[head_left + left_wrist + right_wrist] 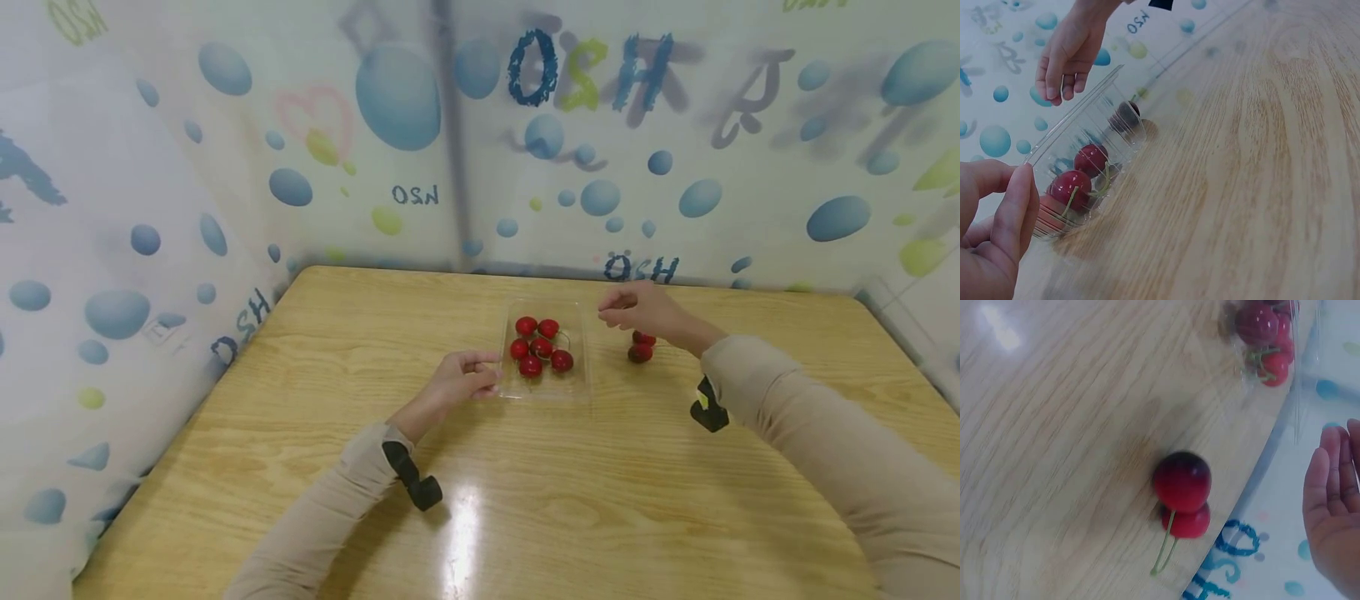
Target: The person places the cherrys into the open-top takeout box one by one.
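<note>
A clear plastic box (555,390) lies on the table with several red cherries (541,347) inside, some with green stems. At its left side my left hand (461,377) pinches the rim between thumb and fingers, which the left wrist view shows up close. My right hand (643,308) is raised to the right of the box, holding nothing, its fingers loosely bent. Just below that hand, two more cherries (1183,482) joined at their stems lie on the table outside the box. The right wrist view shows them apart from the right hand.
The light wooden table (337,333) carries the box near its far edge. Behind and to the left hangs a white curtain (495,183) printed with blue and green drops and letters. Black camera mounts (412,475) are strapped to both wrists.
</note>
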Demonstrator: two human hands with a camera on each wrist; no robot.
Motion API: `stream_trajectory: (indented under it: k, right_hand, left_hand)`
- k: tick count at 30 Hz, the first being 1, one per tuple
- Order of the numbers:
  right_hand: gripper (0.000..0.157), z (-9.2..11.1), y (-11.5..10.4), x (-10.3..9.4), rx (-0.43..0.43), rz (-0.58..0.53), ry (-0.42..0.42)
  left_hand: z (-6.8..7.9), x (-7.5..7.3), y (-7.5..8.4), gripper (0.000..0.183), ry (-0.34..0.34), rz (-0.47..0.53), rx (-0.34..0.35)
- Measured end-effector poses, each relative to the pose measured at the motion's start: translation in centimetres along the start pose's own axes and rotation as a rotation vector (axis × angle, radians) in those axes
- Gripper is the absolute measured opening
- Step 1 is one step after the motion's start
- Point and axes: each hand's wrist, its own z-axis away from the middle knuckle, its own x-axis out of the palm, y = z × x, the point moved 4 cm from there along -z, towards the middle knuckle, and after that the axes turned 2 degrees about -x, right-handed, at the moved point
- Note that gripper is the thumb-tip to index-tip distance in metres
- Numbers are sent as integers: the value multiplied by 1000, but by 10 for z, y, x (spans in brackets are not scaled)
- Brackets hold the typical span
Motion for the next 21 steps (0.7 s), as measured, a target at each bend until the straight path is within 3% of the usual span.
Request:
stream_trajectory:
  k: [21]
  right_hand:
    - [26,31,44,-29,105,126,114]
  left_hand:
    - [0,-1,-2,36,29,-3,-2]
